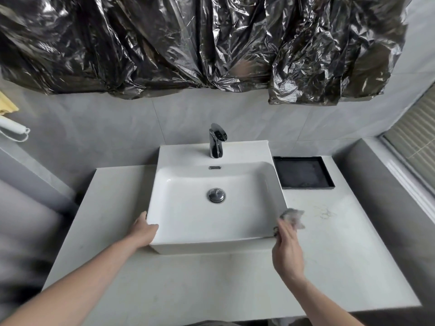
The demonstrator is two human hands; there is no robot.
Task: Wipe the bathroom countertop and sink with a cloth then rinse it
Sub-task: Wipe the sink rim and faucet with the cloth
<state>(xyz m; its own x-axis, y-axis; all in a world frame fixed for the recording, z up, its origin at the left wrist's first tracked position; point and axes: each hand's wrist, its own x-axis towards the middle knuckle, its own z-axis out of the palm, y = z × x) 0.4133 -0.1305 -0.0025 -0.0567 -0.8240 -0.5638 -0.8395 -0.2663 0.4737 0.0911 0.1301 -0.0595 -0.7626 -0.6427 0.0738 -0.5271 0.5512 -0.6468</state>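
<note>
grey tiled bathroom, pale countertop (211, 278) under me with a white sink (164, 236) standing on it. my right hand (288, 252) has its fingers curled round a crumpled grey cloth (294, 217), bunched at the fingertips and held at the sink's front right corner, just above or on the counter; contact not certain from this view. my left hand (143, 229) grips the sink's front left corner, thumb on the rim, apparently bracing.

judgement: wiping step is in hand, working the counter right of the sink. faint yellowish marks (326, 214) lie near the cloth, probably the next target. next move calls for pressing the cloth flat and sweeping outward over those marks.

around: chrome tap (217, 142) at the back of the sink, no water seen running; drain plug (216, 195) in the basin. black tray (303, 171) sits on the back right of the counter and would block a wipe there unless moved. crinkled black plastic (188, 43) covers the wall above.
</note>
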